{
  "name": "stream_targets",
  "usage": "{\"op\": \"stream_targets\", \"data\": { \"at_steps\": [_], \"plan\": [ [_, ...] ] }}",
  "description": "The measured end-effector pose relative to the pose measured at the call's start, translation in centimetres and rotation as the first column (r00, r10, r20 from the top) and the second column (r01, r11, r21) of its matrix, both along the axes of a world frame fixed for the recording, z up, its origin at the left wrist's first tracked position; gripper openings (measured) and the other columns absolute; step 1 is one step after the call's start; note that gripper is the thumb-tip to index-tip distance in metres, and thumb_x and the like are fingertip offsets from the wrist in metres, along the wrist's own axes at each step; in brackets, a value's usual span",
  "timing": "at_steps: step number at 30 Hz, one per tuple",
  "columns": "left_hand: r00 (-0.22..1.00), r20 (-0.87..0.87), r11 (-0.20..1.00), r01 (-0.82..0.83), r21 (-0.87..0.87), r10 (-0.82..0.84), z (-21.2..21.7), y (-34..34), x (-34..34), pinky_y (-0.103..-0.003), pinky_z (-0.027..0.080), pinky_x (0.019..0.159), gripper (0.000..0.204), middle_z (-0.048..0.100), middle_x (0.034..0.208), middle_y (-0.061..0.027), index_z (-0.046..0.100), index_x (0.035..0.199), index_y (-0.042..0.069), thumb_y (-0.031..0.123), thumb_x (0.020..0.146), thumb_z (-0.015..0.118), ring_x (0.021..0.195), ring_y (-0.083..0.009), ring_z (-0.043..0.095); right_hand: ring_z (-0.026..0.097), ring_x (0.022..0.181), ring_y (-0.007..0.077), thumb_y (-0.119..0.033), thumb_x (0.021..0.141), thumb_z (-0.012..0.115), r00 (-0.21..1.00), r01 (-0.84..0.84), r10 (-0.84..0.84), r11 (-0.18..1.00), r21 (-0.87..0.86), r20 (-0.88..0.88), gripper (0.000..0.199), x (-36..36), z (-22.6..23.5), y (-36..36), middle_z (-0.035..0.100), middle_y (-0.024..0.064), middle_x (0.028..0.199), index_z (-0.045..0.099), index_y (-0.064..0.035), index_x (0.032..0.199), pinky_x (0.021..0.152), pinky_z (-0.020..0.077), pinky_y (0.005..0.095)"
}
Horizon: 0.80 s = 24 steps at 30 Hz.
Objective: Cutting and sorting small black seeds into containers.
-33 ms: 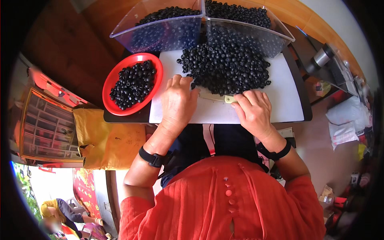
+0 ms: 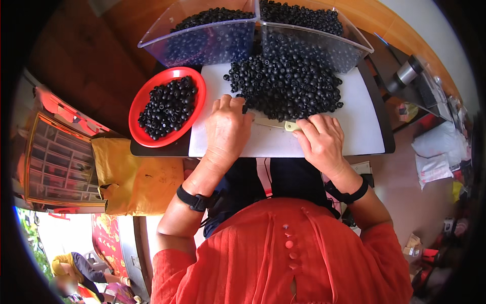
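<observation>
A heap of small black, bead-like round pieces with holes (image 2: 291, 88) lies on a white board (image 2: 362, 121). At the heap's near left edge my left hand (image 2: 228, 126) is closed, thumb and forefinger pinched about one black piece (image 2: 245, 108); its other fingertips are hidden. My right hand (image 2: 321, 139) grips the pale yellow-green handle of a small knife (image 2: 290, 126), whose blade points left toward my left hand, just in front of the heap. Left of my left hand, a red oval plate (image 2: 135, 119) carries more of the black pieces.
Two clear plastic bins (image 2: 202, 25) filled with black pieces stand behind the heap, the right one tipped toward it. A steel tumbler (image 2: 406, 72) is at the far right. Below the table's left edge is a yellow-brown sheet (image 2: 136, 172). A person (image 2: 76, 271) sits at lower left.
</observation>
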<state>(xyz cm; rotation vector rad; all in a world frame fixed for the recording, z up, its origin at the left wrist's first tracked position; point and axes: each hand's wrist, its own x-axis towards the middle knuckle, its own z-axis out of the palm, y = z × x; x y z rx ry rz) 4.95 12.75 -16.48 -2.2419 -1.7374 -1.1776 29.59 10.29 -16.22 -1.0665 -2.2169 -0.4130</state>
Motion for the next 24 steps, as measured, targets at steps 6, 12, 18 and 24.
{"op": "stream_targets", "data": {
  "at_steps": [6,12,18,24],
  "plan": [
    [1.0,0.005,1.0,-0.01,-0.015,0.01,-0.5,0.0,0.5,-0.044,0.054,0.077,0.019,0.063,0.092,-0.0112,0.071,0.095,0.003,0.011,0.079,0.078,0.093,-0.0327,0.065,0.061,0.086,0.0315,-0.015,0.083,0.078,0.999,-0.025,0.022,0.997,-0.067,-0.042,0.023,0.5,0.4,-0.7,0.061,0.009,0.09,0.071,-0.0043,0.102,0.077,0.0464,0.0434],
    [0.991,0.129,0.998,0.049,-0.03,-0.045,-1.0,-0.1,-0.3,-0.044,0.054,0.078,0.022,0.063,0.093,-0.0109,0.073,0.102,0.005,0.008,0.081,0.074,0.093,-0.0328,0.065,0.058,0.081,0.028,-0.015,0.083,0.076,0.983,-0.132,0.124,0.99,-0.055,-0.137,0.023,0.8,0.2,-0.1,0.058,0.0061,0.086,0.07,-0.007,0.104,0.075,0.044,0.0422],
    [0.998,0.062,1.0,-0.016,-0.006,0.016,-1.0,0.3,-0.2,-0.045,0.054,0.081,0.019,0.065,0.098,-0.0121,0.075,0.1,0.005,0.009,0.082,0.073,0.096,-0.0345,0.066,0.058,0.086,0.0278,-0.013,0.084,0.074,0.975,-0.182,0.181,0.983,0.009,-0.131,0.021,0.8,-0.3,0.6,0.059,0.0055,0.087,0.069,-0.0088,0.104,0.079,0.045,0.042],
    [0.998,-0.05,0.999,-0.038,0.027,0.04,-1.5,0.2,0.1,-0.047,0.055,0.08,0.026,0.064,0.101,-0.011,0.072,0.106,0.007,0.008,0.08,0.074,0.099,-0.0337,0.064,0.062,0.09,0.0274,-0.01,0.081,0.075,0.971,-0.163,0.146,0.983,-0.081,-0.189,0.027,1.1,-0.8,1.1,0.066,0.0047,0.091,0.067,-0.0132,0.106,0.081,0.0468,0.0415]
  ]
}}
